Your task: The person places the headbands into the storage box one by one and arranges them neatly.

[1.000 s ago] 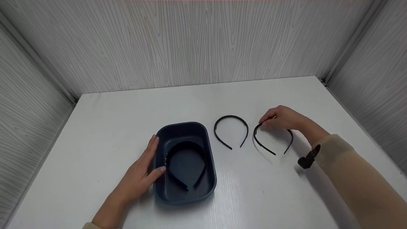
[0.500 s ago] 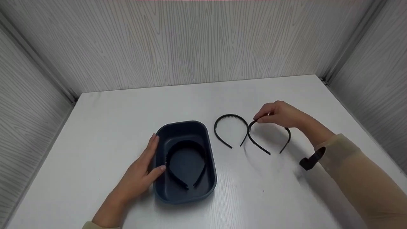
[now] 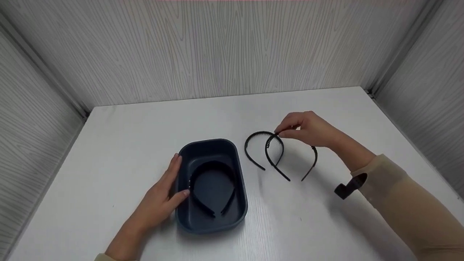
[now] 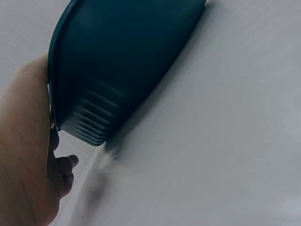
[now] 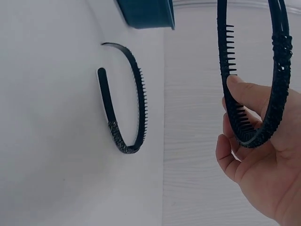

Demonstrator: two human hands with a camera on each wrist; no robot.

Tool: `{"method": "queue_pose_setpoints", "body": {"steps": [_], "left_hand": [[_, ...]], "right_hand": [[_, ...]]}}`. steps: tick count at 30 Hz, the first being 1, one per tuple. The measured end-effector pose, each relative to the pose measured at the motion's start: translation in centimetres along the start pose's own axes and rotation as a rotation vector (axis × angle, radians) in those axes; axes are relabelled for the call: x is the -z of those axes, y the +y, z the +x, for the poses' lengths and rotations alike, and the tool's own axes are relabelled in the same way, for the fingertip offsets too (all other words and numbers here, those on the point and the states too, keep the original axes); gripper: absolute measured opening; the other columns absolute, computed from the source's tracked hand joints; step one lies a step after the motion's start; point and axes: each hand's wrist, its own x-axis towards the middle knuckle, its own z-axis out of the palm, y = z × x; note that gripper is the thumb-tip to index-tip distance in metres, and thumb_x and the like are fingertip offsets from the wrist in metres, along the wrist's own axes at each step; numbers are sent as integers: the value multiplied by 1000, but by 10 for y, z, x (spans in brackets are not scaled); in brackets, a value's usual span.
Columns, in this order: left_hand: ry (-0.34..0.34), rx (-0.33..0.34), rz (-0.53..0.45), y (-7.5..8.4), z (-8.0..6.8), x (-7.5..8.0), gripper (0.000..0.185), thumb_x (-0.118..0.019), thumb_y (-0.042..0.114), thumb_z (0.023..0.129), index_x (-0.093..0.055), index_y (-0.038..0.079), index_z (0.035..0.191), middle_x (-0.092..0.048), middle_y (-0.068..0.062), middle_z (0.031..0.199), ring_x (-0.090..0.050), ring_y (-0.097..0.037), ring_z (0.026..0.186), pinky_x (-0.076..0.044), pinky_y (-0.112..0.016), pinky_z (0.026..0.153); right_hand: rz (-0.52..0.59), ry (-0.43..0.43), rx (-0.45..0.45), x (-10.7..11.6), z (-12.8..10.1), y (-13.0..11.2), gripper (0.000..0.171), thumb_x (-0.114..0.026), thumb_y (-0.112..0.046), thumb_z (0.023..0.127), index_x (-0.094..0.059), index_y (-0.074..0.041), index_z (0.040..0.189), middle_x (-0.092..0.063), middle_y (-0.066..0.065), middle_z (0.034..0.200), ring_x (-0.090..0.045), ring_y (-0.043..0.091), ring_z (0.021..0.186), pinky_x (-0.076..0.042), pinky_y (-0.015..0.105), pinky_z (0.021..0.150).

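No text, label, brand, number or sign can be read in any view. The dark blue tray [image 3: 242,188], the black headbands [image 3: 253,139] and the white table [image 3: 326,224] all show plain, unmarked surfaces. The grey wall panels [image 3: 217,50] bear only a wood-grain pattern.

A black plastic toothed headband [image 3: 211,188] lies inside the dark blue oblong plastic tub [image 3: 242,203]. A second black toothed headband [image 3: 253,148] lies on the white table [image 3: 108,152] right of the tub. A third black toothed headband [image 3: 275,165] hangs right of that.

- A white wood-grain table [image 3: 311,224] bears a dark blue oval plastic tub [image 3: 242,203].
- At the tub's two o'clock lies a black toothed headband [image 3: 250,154].
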Motion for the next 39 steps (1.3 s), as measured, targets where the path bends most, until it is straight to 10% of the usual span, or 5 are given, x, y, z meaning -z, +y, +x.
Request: {"method": "queue_pose_setpoints", "body": {"steps": [20,39], "left_hand": [[28,-39,-10,6,-3,-1,86,-64,35,105,-13,21,173,-11,2,178,-15,-19,162,-9,-13,122],[-1,9,9,10,-1,-3,86,-63,40,106,-10,27,173,-9,4,179,-13,-15,162,-10,-17,123]], "right_hand": [[29,47,222,-41,38,-75,16,-77,-13,100,-84,-18,112,-75,-8,108,-68,11,98,-52,35,88],[-55,-14,309,-98,72,-93,15,-74,-16,102,-83,-11,113,-75,0,110,-68,12,102,-56,33,87]]}}
